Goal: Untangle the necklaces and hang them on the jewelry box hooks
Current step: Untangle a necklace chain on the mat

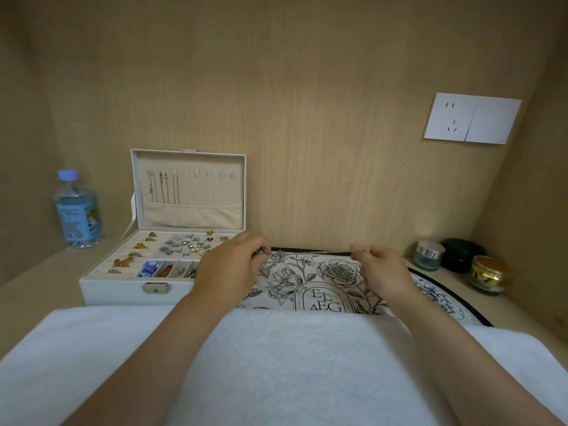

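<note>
three chains already hang from the leftmost hooks in the jewelry box lid; the rest look bare. the left hand and right hand each pinch a necklace stretched between them above the floral mat, not yet hung.

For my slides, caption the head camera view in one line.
Left hand and right hand pinch a thin silver chain necklace taut beside an open white jewelry box.

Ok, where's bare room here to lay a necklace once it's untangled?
Bare desk lies left of the jewelry box, in front of the water bottle. The floral mat below the stretched chain is mostly free. Crowded: the box tray and the jars at right.
</note>
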`<state>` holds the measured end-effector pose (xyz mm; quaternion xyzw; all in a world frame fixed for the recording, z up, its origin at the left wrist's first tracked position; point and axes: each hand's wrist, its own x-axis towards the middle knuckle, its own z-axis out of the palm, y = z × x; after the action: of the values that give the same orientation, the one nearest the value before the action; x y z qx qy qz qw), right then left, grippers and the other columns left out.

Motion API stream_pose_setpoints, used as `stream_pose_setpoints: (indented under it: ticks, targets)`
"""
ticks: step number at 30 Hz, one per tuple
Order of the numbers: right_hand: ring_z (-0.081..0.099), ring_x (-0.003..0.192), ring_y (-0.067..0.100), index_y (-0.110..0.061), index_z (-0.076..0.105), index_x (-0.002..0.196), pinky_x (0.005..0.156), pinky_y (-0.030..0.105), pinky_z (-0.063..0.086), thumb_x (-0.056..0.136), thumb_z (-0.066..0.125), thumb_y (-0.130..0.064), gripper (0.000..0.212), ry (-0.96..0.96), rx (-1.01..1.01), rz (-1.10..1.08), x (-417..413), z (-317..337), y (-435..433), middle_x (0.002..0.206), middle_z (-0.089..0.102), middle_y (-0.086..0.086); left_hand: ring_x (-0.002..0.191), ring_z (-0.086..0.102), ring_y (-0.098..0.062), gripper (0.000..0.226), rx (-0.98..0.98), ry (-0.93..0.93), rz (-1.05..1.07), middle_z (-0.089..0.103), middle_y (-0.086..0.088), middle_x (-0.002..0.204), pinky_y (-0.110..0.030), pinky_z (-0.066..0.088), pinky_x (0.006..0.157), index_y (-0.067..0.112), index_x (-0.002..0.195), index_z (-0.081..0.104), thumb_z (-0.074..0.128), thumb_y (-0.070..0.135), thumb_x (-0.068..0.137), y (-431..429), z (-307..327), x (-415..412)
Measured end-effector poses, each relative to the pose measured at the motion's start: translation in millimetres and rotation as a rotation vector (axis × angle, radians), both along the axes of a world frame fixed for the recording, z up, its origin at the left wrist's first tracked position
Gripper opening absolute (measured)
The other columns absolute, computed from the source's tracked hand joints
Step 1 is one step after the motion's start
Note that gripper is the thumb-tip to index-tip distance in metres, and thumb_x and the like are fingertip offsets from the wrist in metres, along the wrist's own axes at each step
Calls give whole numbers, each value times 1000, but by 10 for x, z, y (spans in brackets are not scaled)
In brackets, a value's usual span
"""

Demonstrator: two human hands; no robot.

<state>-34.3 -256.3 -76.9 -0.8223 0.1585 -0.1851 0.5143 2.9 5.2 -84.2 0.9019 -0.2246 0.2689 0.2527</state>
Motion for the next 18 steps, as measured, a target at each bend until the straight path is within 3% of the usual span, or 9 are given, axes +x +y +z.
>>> stream_pose_setpoints:
  ticks: [2, 5, 7, 9, 11, 13, 16, 18]
  targets:
    - [52, 62, 19, -3, 70, 87, 68, 32, 41, 92, 67, -33, 30, 101, -24, 17, 1, -40, -30, 60, 57, 1, 72, 51, -5, 7, -3, 4, 2, 56, 19, 88, -17, 29, 54, 35, 94, 58, 58, 28, 97, 3, 8, 1]
    - [62, 72, 21, -15, 66, 72, 70, 31, 46, 86, 65, -38, 26, 216, -347, -31, -32, -67, -67, 61, 64, -6, 69, 49, -6, 7, -10, 14, 0, 54, 18, 79, -19, 28, 53, 33, 93, 55, 55, 28, 97, -16, 21, -28]
    - [62, 78, 21, -22, 67, 75, 65, 28, 44, 83, 61, -37, 18, 265, -587, -130, -64, -38, -55, 68, 64, -8, 66, 49, -6, 7, -9, 24, -12, 50, 18, 73, -23, 31, 54, 33, 92, 53, 54, 28, 98, -36, 15, -50]
    - [61, 80, 21, -25, 68, 78, 64, 27, 42, 81, 61, -35, 12, 285, -699, -187, -86, 9, -41, 76, 65, -7, 66, 51, -6, 7, -13, 42, -41, 52, 17, 73, -26, 36, 55, 33, 92, 52, 53, 29, 98, -52, 12, -68]
    - [62, 86, 21, -28, 68, 84, 68, 27, 46, 81, 63, -35, 9, 307, -737, -164, -94, 24, -49, 87, 68, -6, 66, 53, -6, 6, -17, 70, -74, 56, 13, 76, -25, 37, 55, 34, 92, 52, 53, 30, 98, -65, 9, -91]
    - [62, 100, 19, -34, 66, 88, 84, 29, 49, 79, 61, -32, 10, 362, -771, -66, -99, 2, -79, 102, 69, -8, 69, 55, -6, 7, -29, 92, -115, 60, 11, 80, -26, 42, 57, 34, 92, 52, 53, 29, 97, -88, 7, -123]
    - [43, 124, 16, -48, 63, 107, 110, 38, 30, 76, 64, -29, 37, 423, -831, 174, -77, -96, -87, 123, 56, -11, 74, 56, -5, 7, -56, 119, -181, 62, 13, 84, -32, 50, 67, 35, 92, 52, 55, 30, 96, -153, 10, -185]
    - [35, 129, 13, -50, 63, 113, 113, 39, 23, 77, 63, -24, 44, 255, -674, 329, -82, -112, 3, 128, 51, -13, 75, 56, -4, 7, -78, 131, -226, 60, 15, 84, -32, 51, 68, 36, 92, 52, 55, 31, 96, -207, 12, -228]
